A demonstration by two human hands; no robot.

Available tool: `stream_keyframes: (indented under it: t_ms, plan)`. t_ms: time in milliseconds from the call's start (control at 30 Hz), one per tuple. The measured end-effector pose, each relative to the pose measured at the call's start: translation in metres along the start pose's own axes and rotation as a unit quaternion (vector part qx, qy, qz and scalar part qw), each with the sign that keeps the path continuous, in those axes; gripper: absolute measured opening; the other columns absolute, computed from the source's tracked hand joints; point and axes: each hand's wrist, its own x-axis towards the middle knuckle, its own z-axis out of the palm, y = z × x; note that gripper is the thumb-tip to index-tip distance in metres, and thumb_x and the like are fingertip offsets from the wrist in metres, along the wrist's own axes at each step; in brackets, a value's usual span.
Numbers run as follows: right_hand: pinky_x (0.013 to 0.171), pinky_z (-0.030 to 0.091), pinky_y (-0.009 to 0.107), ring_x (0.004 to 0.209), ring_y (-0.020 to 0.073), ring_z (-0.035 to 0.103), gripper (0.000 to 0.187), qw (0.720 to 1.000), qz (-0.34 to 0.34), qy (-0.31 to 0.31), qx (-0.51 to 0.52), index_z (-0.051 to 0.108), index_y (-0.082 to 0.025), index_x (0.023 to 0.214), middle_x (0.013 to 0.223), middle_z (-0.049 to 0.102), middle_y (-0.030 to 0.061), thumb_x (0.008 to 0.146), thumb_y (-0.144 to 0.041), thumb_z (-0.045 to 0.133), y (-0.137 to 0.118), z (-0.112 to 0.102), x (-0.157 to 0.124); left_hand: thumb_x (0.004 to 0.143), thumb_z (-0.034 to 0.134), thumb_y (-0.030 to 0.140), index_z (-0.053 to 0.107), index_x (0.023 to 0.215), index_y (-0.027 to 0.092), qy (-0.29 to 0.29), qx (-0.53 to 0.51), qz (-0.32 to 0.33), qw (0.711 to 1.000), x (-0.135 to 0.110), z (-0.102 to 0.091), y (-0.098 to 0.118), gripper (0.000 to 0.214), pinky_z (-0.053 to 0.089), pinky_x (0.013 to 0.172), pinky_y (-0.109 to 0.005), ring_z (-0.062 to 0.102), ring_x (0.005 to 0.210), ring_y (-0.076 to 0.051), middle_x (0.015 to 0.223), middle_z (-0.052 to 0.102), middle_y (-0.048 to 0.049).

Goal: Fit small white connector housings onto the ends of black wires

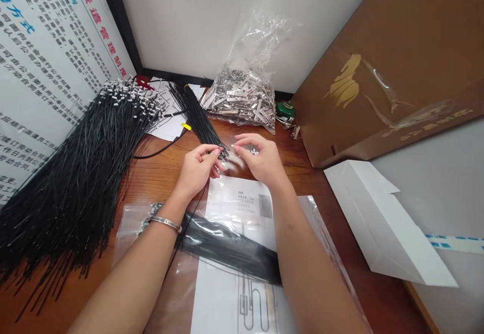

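My left hand (pixel 200 168) is closed in a pinch around a thin black wire (pixel 185 230), which trails down beside my wrist. Just to its right, my right hand (pixel 262 160) has its thumb and fingers curled close together; anything between those tips is too small to make out. Small white connectors (pixel 254 151) lie partly hidden behind the right hand. A bundle of black wires (pixel 200 117) with metal ends reaches toward my left fingers. Below both hands, a clear plastic bag (pixel 128 218) holds more black wires and a printed sheet (pixel 227 193).
At left rises a big pile of black wires (pixel 94 157) with white connectors. A clear bag of metal clips (pixel 245 94) stands at the back, beside a green tape measure (pixel 285 111). A brown box (pixel 378 67) and a white open box (pixel 389 223) are at right.
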Motion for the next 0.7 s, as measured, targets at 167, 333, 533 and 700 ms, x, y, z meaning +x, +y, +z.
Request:
stream_keyframes:
  t_ms: [167,333,533,700]
  plan:
    - [0.074,0.052,0.032,0.073,0.016,0.066,0.013,0.99,0.004,0.003,0.143,0.072,-0.018,0.079,0.079,0.074,0.0037,0.077,-0.03,0.069,-0.014,0.019,-0.003,0.075,0.068,0.031,0.065,0.082,0.013,0.004,0.009,0.007,1.0,0.0,0.0,0.001,0.02,0.045,0.044,-0.02,0.056,0.043,-0.008,0.066,0.069,-0.0025]
    - [0.07,0.053,0.03,0.071,0.0155,0.066,0.015,0.977,0.047,0.014,0.206,0.071,-0.018,0.075,0.077,0.074,0.0031,0.07,-0.032,0.076,-0.015,0.022,-0.003,0.075,0.069,0.035,0.065,0.078,0.013,0.01,0.017,0.025,0.999,0.0,-0.002,-0.001,0.022,0.045,0.045,-0.02,0.056,0.044,-0.008,0.067,0.069,-0.0025]
    - [0.066,0.051,0.028,0.068,0.0139,0.065,0.017,0.968,0.077,0.015,0.238,0.071,-0.018,0.074,0.073,0.073,0.0024,0.067,-0.031,0.079,-0.014,0.021,-0.003,0.07,0.073,0.035,0.066,0.082,0.013,0.01,-0.001,0.022,1.0,0.001,-0.001,-0.001,0.026,0.045,0.045,-0.021,0.055,0.043,-0.009,0.062,0.068,-0.0017]
    - [0.065,0.051,0.028,0.066,0.0132,0.064,0.017,0.963,0.081,0.0,0.258,0.07,-0.017,0.072,0.071,0.072,0.0017,0.065,-0.03,0.08,-0.016,0.022,-0.003,0.068,0.074,0.035,0.064,0.079,0.014,0.007,-0.004,0.024,1.0,0.001,0.0,0.0,0.026,0.045,0.045,-0.021,0.055,0.043,-0.009,0.061,0.067,-0.0013]
